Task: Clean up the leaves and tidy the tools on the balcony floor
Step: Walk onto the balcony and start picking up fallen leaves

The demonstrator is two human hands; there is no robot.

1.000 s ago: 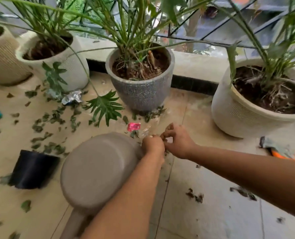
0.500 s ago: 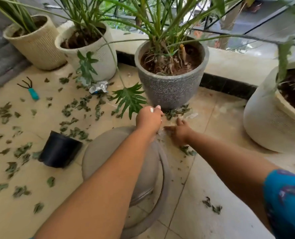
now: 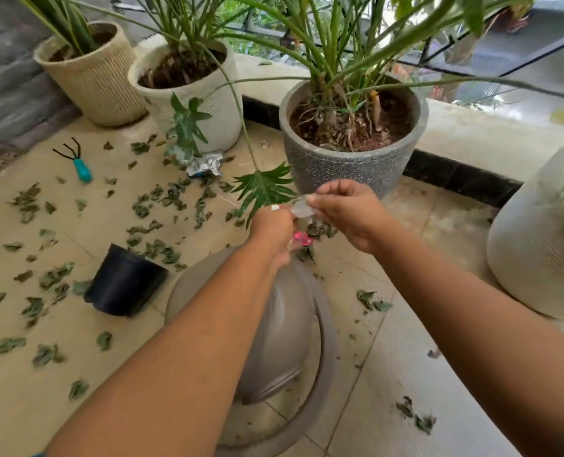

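The right hand is pinching a clear wrapper; the left hand is gripping pink scraps. Both are hovering above the floor before the grey pot, leaves lying scattered leftward.

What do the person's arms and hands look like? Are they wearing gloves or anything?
No gloves. Both forearms are bare, and so are the left hand and the right hand. I see no watch, ring or bracelet. One fingernail on the left hand looks painted white. A tiny bit of blue cloth, perhaps a sleeve, shows at the bottom edge beside the left arm.
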